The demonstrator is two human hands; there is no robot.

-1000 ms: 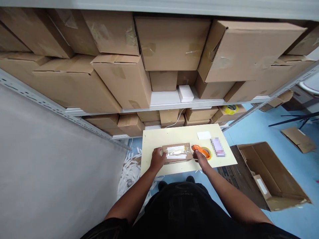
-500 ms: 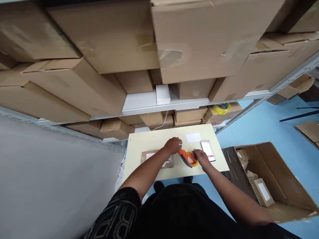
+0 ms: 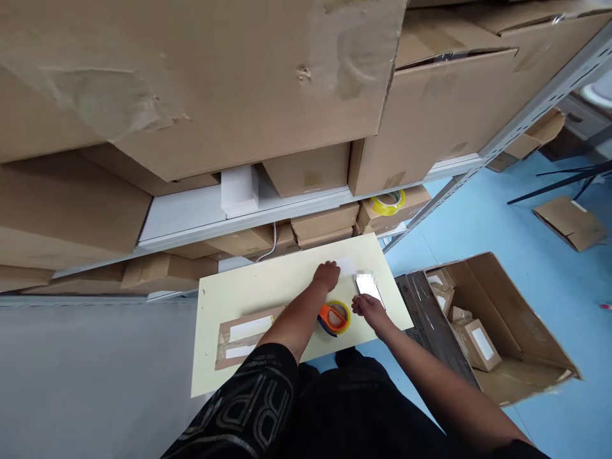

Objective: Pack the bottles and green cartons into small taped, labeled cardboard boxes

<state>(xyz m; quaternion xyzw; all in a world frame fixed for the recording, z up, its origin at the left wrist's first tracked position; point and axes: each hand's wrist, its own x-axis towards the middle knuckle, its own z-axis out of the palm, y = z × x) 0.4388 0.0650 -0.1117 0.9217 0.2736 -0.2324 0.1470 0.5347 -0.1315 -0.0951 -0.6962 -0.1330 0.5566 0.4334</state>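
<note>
White paper slip [image 3: 347, 266] lies on pale-yellow rectangular surface [image 3: 239, 290], at my left hand's [image 3: 327, 275] fingertips; grip unclear. Right hand [image 3: 370, 311] curled near orange tape dispenser [image 3: 325, 313], contents hidden. Best pinch one edge, lift flat.

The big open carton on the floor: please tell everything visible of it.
The big carton looks like brown cardboard, open at the top, its darker left flap folded outward. It stands on the blue floor, right of the table. Small boxes with white labels lie inside. The right forearm passes beside the flap.
</note>
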